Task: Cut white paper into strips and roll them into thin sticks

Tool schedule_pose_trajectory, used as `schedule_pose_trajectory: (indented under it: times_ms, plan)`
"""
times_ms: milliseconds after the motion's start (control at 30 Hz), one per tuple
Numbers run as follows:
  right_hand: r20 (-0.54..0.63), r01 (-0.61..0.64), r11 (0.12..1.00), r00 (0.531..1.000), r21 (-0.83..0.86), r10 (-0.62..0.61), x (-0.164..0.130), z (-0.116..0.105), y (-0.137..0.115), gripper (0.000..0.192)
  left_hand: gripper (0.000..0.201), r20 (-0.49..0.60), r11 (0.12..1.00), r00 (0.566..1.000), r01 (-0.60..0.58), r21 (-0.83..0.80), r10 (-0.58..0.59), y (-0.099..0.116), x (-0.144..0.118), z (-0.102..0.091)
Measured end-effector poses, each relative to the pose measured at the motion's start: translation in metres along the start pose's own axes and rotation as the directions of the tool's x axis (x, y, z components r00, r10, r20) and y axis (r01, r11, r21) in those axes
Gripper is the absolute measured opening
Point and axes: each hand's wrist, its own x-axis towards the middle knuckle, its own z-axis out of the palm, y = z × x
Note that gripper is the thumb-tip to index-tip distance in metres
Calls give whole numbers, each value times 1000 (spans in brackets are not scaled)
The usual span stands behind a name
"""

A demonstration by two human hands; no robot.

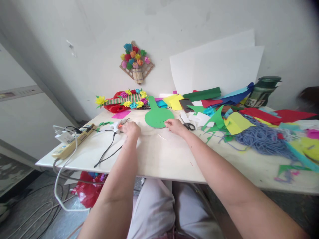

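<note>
My left hand [131, 128] rests on the white table [159, 159], fingers closed around the white and orange glue gun [119, 125], whose black cord trails toward me. My right hand [175, 126] lies at the near edge of a green paddle-shaped paper cutout [157, 115], fingertips touching it. Black-handled scissors [188, 125] lie just right of that hand.
A power strip [72, 142] with plugs sits at the table's left end. Paper-flower crafts [127, 99] lie at the back. Coloured paper scraps [219, 109], blue yarn [264, 139], a green jar [264, 89] and white sheets [216, 66] fill the right side. Another flower craft [136, 61] hangs on the wall.
</note>
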Motion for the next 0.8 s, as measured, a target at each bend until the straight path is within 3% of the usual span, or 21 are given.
schedule_pose_trajectory:
  times_ms: [300, 400, 533, 633, 800]
  plan:
    - [-6, 36, 998, 999, -50, -36, -2, -6, -4, 12, 36, 28, 999, 999, -35, -5, 35, 7, -7, -4]
    - [123, 77, 978, 991, -192, -53, -10, -9, -19, 11, 37, -20, 998, 998, -65, -24, 65, 8, -11, -6]
    - [349, 189, 881, 937, -433, -29, -21, -8, -42, 15, 38, -94, 990, 988, -129, -50, 124, 12, -16, -9]
    - [407, 210, 838, 913, -504, 16, -22, -11, -49, 11, 37, -116, 978, 977, -190, -92, 179, 20, -20, -13]
    - [457, 99, 841, 869, -532, 187, -20, -39, -38, 15, 41, -85, 935, 960, -281, -218, 268, 44, -29, -13]
